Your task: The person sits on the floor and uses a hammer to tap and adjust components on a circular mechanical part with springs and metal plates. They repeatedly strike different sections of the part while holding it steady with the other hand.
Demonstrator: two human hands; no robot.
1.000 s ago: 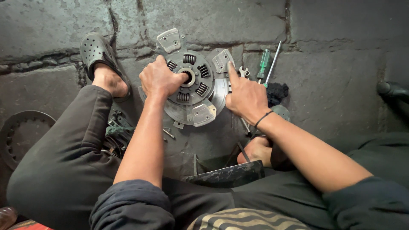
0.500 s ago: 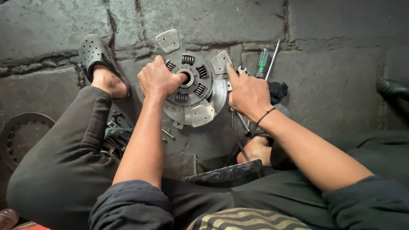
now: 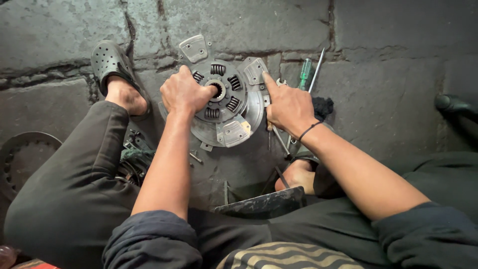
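A round metal clutch disc (image 3: 234, 107) with coil springs around a splined hub and grey friction pads lies on the stone floor between my legs. My left hand (image 3: 182, 93) grips its left side, thumb hooked into the hub hole. On the disc's right edge rests my right hand (image 3: 288, 106), its index finger stretched up onto a friction pad (image 3: 254, 69). A dark band circles my right wrist.
A green-handled screwdriver (image 3: 304, 72), a thin metal rod (image 3: 315, 70) and a wrench lie right of the disc. Loose bolts (image 3: 195, 157) sit below it. A second round metal part (image 3: 20, 162) lies far left. My left foot wears a black perforated clog (image 3: 109, 62).
My right hand has slid slightly along the disc's right edge, with the index finger now reaching up onto the pad. The left hand keeps its grip at the hub.
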